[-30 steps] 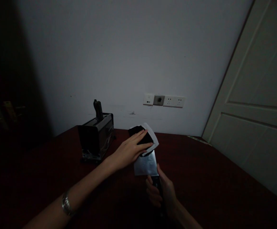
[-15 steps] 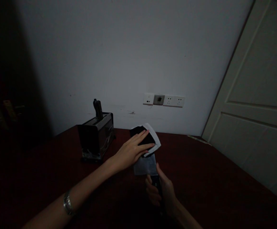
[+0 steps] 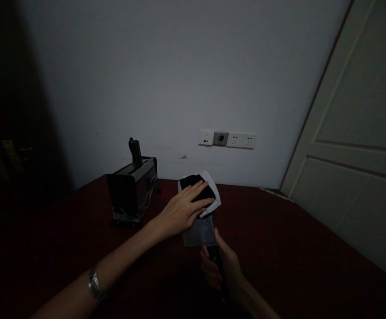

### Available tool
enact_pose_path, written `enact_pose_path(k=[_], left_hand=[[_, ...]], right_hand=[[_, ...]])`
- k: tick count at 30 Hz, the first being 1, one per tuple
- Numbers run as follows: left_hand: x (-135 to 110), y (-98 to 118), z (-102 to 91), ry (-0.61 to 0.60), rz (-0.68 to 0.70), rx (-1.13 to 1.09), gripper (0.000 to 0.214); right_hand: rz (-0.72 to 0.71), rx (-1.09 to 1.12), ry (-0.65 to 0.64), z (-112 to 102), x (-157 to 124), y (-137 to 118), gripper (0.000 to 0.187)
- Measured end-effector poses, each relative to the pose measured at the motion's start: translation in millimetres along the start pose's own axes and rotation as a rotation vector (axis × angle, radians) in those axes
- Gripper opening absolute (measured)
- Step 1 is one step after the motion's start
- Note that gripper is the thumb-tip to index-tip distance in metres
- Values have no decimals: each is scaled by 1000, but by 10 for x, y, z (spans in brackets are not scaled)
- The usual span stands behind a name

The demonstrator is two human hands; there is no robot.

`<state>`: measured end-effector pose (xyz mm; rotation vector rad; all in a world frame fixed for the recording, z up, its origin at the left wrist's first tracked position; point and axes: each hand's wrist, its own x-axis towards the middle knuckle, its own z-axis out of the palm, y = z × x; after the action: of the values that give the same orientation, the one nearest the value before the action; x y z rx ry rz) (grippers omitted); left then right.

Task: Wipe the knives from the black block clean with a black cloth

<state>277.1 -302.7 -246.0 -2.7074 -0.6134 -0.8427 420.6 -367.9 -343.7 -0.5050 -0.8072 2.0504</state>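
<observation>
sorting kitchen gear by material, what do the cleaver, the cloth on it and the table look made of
Cleaver: blade likely steel, flat, dull grey sheen; handle dark, hidden in the right hand.
Cloth: soft fabric, perhaps, black and white, folded under the left hand.
Table: dark red, matte; wood or a covering, too dim to tell.

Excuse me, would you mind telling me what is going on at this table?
A person's right hand grips a cleaver by its handle, blade flat over the table. The left hand presses a black-and-white cloth onto the blade. A knife block holding one knife stands to the left.
</observation>
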Motion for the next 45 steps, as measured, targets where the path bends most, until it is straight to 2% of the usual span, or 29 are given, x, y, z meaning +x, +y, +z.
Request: enact_pose_path(k=[4, 12, 18, 21, 28, 35, 39, 43, 45], left_hand=[[4, -50, 80, 53, -45, 40, 38], [-4, 85, 64, 16, 29, 32, 36], [16, -28, 26, 64, -59, 41, 35], [15, -45, 36, 66, -67, 13, 35], [-4, 147, 80, -9, 28, -34, 35], [26, 7, 32, 98, -77, 24, 35], [19, 38, 51, 84, -61, -12, 36], [1, 160, 69, 35, 6, -47, 36], [-1, 165, 65, 32, 4, -41, 36]], right_hand=[[3, -37, 70, 23, 4, 9, 58], [-88, -12, 31, -9, 13, -33, 58], [-10, -20, 46, -48, 20, 42, 58], [-16, -14, 61, -39, 13, 31, 57], [-98, 36, 21, 11, 3, -91, 54], [5, 3, 32, -26, 12, 24, 59], [-54, 25, 36, 1, -5, -38, 57], [-158, 42, -9, 5, -28, -131, 55], [-162, 34, -29, -11, -22, -120, 55]])
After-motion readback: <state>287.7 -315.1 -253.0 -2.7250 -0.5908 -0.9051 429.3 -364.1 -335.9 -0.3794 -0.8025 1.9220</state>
